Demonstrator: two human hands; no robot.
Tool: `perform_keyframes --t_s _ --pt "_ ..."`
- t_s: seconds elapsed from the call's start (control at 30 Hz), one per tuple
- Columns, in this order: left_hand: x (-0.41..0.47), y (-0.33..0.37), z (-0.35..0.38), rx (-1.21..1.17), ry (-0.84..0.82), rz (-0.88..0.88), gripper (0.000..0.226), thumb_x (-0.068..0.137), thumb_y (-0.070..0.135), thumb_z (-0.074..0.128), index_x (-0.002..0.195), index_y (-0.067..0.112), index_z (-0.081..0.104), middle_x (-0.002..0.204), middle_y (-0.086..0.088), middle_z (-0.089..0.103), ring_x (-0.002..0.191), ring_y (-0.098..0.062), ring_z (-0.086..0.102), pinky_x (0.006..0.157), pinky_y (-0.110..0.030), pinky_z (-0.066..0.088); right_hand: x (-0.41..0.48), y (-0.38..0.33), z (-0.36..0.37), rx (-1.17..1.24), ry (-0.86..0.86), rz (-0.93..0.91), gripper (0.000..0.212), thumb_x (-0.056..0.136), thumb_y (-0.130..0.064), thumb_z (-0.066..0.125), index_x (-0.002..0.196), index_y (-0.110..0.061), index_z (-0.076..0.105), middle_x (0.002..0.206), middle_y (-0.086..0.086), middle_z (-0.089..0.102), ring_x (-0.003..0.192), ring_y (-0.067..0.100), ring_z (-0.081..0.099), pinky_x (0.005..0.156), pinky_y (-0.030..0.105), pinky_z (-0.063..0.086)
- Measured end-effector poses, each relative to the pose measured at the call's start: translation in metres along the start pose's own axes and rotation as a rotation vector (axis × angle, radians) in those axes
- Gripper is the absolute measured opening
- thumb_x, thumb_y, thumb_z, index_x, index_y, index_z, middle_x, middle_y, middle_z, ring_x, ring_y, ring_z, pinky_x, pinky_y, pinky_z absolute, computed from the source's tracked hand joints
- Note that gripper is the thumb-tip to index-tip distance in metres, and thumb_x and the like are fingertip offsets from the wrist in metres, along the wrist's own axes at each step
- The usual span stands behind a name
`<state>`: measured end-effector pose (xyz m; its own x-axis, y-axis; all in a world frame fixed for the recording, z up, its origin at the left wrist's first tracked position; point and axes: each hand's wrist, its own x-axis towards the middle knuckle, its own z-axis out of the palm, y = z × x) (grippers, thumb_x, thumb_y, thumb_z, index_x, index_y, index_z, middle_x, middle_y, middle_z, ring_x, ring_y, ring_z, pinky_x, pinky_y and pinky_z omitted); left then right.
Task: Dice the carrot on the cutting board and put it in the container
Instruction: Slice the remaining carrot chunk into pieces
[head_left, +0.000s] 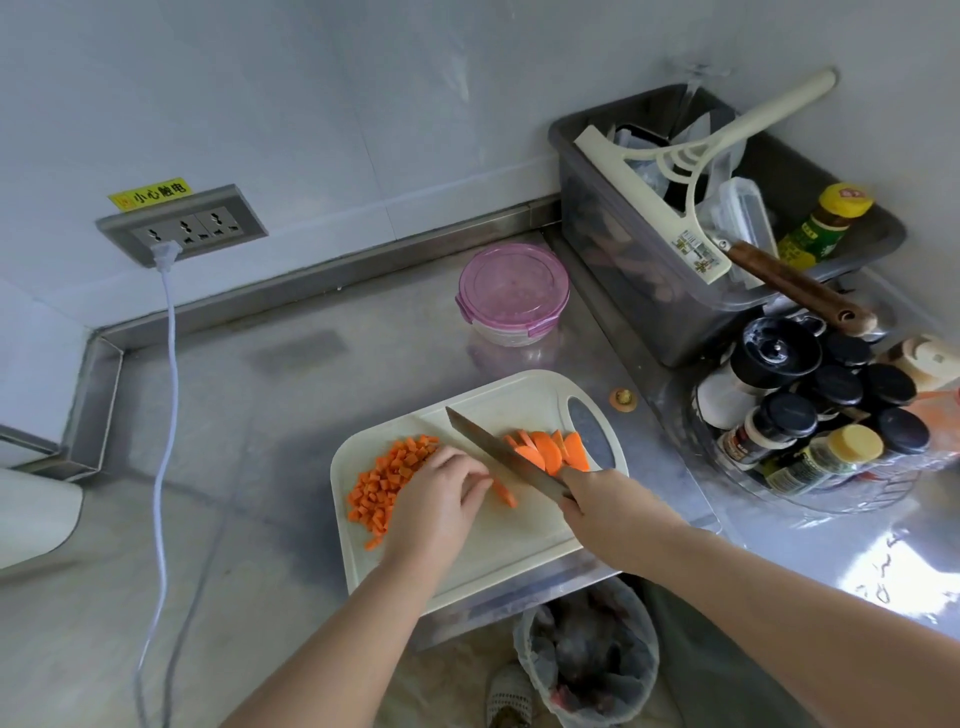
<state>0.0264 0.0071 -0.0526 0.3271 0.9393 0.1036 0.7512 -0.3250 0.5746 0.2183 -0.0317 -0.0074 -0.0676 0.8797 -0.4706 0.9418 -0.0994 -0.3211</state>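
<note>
A white cutting board (519, 551) lies on the steel counter. Diced carrot (389, 475) is heaped at the board's left side. Several carrot slices (550, 449) lean together at the right, by the handle hole. My left hand (441, 499) presses its fingertips on a carrot strip (505, 492) in the middle. My right hand (597, 501) grips a knife (493, 449), its blade angled up and left beside my left fingers. A round container with a pink lid (513, 293) stands shut behind the board.
A carrot end (622, 399) lies on the counter right of the board. A grey bin of utensils (639, 280) and a rack of spice jars (810, 415) fill the right side. A bin with a bag (587, 660) stands below. A white cord (166, 415) hangs from the wall socket at left.
</note>
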Motion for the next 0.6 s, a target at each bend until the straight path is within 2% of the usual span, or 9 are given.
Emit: perform_keyframes --t_s 0.07,0.17,0.27,0.37,0.43,0.5,0.6 --pt "0.003 -0.002 -0.012 -0.070 0.130 -0.061 0.007 0.087 0.015 0.066 0.094 0.016 0.068 0.093 0.007 0.063 0.074 -0.011 0.062 0.066 -0.031 0.053 0.000 0.003 -0.001 -0.037 0.015 -0.026 0.024 0.103 -0.026 0.033 0.114 -0.016 0.051 0.070 -0.004 0.042 0.058 0.014 0.044 0.047 0.023 0.030" --pt "0.010 0.002 -0.033 -0.149 0.322 -0.107 0.014 0.089 0.009 0.061 0.099 0.017 0.066 0.092 0.006 0.063 0.076 -0.010 0.061 0.067 -0.033 0.054 -0.003 0.007 -0.009 -0.129 0.129 -0.078 0.024 0.101 -0.028 0.036 0.119 -0.021 0.051 0.072 -0.001 0.044 0.063 0.024 0.046 0.046 0.027 0.029" --pt "0.025 0.015 -0.045 -0.114 0.383 -0.016 0.015 0.090 0.011 0.055 0.097 0.017 0.067 0.092 0.007 0.060 0.079 -0.004 0.055 0.073 -0.023 0.045 -0.008 0.012 -0.018 -0.217 0.205 -0.101 0.025 0.100 -0.028 0.037 0.121 -0.024 0.050 0.067 -0.003 0.042 0.065 0.026 0.049 0.051 0.028 0.033" --pt "0.039 0.027 -0.046 -0.049 0.207 0.157 0.027 0.085 0.017 0.044 0.090 0.020 0.070 0.090 0.009 0.065 0.085 -0.011 0.059 0.078 -0.026 0.043 -0.012 0.014 -0.030 -0.258 0.331 -0.170 0.021 0.094 -0.025 0.050 0.114 -0.024 0.055 0.074 0.002 0.057 0.057 0.027 0.053 0.051 0.028 0.039" --pt "0.043 0.034 -0.043 0.027 -0.004 0.258 0.037 0.081 0.016 0.038 0.092 0.023 0.073 0.096 0.011 0.068 0.092 -0.014 0.061 0.087 -0.028 0.040 -0.011 0.015 -0.031 -0.377 0.370 -0.201 0.026 0.075 -0.024 0.073 0.100 -0.024 0.066 0.066 0.001 0.064 0.044 0.025 0.054 0.044 0.023 0.030" --pt "0.046 0.040 -0.038 0.110 -0.191 0.286 0.046 0.080 0.015 0.035 0.102 0.027 0.073 0.107 0.014 0.067 0.104 -0.010 0.057 0.098 -0.025 0.032 -0.009 0.018 -0.032 -0.460 0.394 -0.203 0.039 0.046 -0.023 0.088 0.081 -0.024 0.072 0.048 -0.001 0.056 0.031 0.021 0.045 0.042 0.020 0.022" --pt "0.050 0.044 -0.033 0.122 -0.295 0.258 0.047 0.083 0.013 0.035 0.111 0.027 0.070 0.118 0.016 0.063 0.111 -0.006 0.053 0.102 -0.023 0.028 -0.008 0.023 -0.029 -0.453 0.431 -0.223 0.043 0.038 -0.017 0.089 0.077 -0.022 0.072 0.046 -0.003 0.054 0.028 0.022 0.042 0.040 0.019 0.031"
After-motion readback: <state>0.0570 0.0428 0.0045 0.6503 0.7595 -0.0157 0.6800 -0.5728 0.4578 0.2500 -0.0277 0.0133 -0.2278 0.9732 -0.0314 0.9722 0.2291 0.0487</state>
